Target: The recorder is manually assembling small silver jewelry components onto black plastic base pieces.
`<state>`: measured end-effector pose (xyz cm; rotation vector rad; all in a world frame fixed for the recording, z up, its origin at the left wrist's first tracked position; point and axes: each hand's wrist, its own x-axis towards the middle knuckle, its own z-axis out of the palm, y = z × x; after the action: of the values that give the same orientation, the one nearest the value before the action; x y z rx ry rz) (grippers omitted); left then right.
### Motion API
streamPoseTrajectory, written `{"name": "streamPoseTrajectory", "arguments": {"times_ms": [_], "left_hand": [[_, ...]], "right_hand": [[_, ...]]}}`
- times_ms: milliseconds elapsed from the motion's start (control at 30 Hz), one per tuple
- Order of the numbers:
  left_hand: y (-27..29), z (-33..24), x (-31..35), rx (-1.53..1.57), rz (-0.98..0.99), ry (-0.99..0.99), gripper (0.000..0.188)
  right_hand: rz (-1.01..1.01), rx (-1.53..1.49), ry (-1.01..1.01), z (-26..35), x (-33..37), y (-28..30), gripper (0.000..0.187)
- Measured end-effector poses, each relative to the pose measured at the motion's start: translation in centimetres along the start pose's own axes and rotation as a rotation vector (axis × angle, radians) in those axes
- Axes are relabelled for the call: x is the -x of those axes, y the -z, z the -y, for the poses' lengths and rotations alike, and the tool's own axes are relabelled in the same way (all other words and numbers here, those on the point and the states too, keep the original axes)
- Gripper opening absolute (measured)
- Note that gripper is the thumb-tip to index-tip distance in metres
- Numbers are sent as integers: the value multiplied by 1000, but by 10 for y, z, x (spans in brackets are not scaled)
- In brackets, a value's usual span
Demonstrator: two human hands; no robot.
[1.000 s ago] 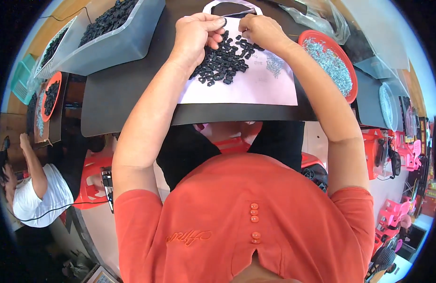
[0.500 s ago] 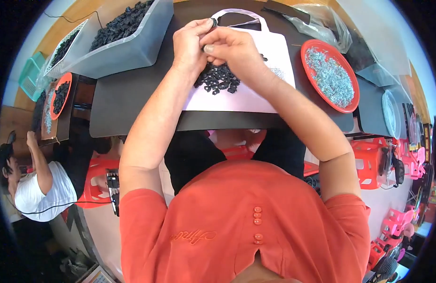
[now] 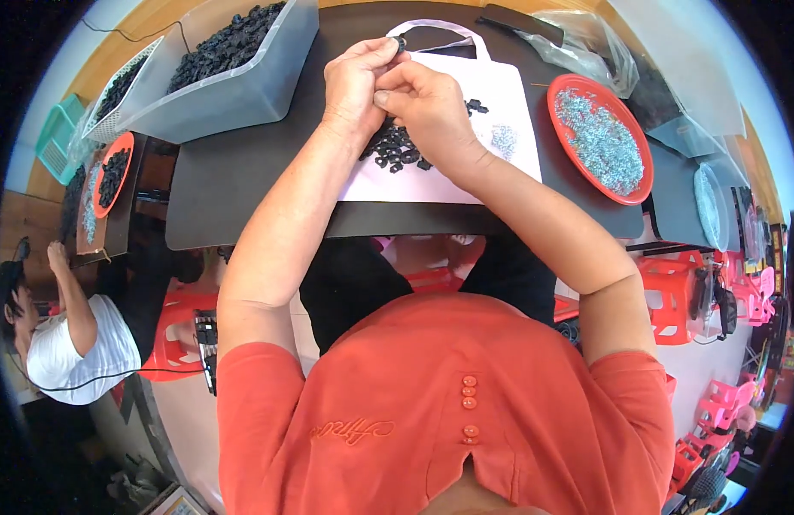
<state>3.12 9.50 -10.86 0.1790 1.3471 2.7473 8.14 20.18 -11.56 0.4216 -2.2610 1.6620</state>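
My left hand (image 3: 355,84) is closed over the tote bag, with a small black plastic part (image 3: 400,45) pinched at its fingertips. Beside it my right hand (image 3: 429,105) has thumb and finger pressed together near the left palm; what they hold, if anything, is too small to make out. Below both hands, a heap of small black parts (image 3: 395,154) lies on the pale tote bag (image 3: 440,186), partly covered by the right hand. A few more black parts (image 3: 476,107) and a patch of tiny silvery pieces (image 3: 503,140) lie right of that hand.
A red plate (image 3: 601,137) of silvery pieces stands at the right, near a clear plastic bag (image 3: 586,53). At the left, a large translucent bin (image 3: 216,107) holds many black parts. A person in white (image 3: 96,343) sits at another table with an orange plate (image 3: 113,174).
Both hands have shifted slightly to the right and down. More of the silvery patch and the black parts beside it now shows.
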Motion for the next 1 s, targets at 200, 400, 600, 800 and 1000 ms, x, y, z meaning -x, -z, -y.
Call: {"name": "streamPoseTrajectory", "arguments": {"times_ms": [200,400,600,800,1000], "left_hand": [[-3,1,1,-138,72,-76,15],[-13,5,9,-520,124,-98,17],[-13,8,11,-562,173,-82,16],[-12,10,11,-568,202,-57,15],[-14,11,11,-553,212,-69,14]], "right_hand": [[-134,-186,-21,2,-18,47,8],[-69,-144,-66,3,-29,83,15],[-5,-266,-114,-10,-24,81,17],[-27,-330,-135,-14,-20,73,17],[-49,-351,-104,-21,-21,72,18]]}}
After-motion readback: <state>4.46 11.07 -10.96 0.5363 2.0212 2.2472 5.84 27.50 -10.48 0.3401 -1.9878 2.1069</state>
